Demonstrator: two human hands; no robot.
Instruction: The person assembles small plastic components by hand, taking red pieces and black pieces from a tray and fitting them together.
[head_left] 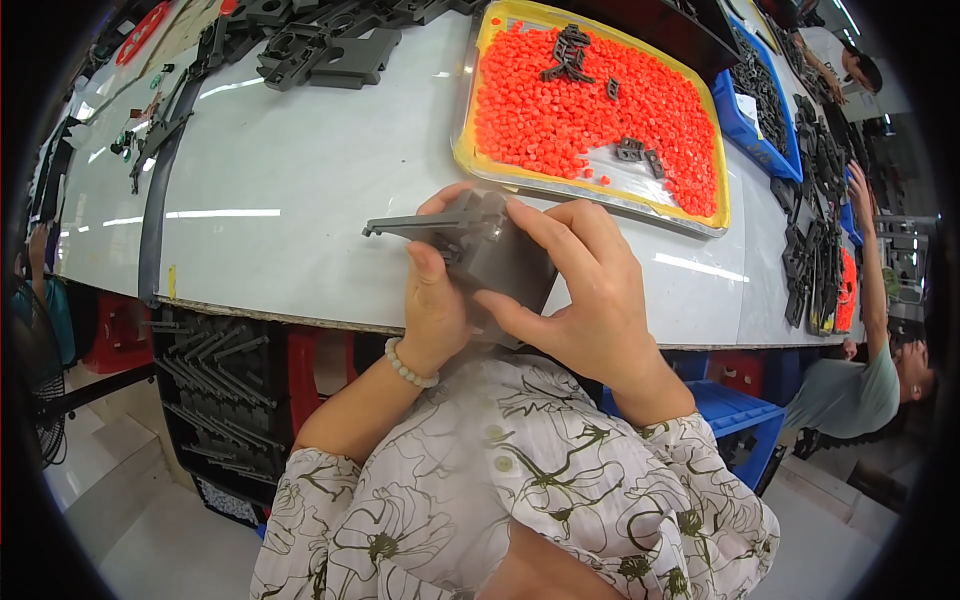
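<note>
Between my two hands, above the table's near edge, is a dark grey boxy plastic part (505, 262) with a long thin arm sticking out to the left. My left hand (436, 290) grips it from the left side, thumb up against it and fingers behind. On the right, my right hand (590, 290) curls round it, with fingertips on its top and the thumb on its near face. Just beyond my hands lies a metal tray (590, 190) with a yellow rim, full of small orange-red plastic pieces (560, 120). A few small dark parts (568, 55) rest on them.
Dark grey moulded parts (350, 58) are heaped at the far left. A blue bin (765, 150) of dark parts stands at the right. Below the table are a black crate (215, 390) of long parts and a blue crate (735, 415). A co-worker (850, 390) sits at the right.
</note>
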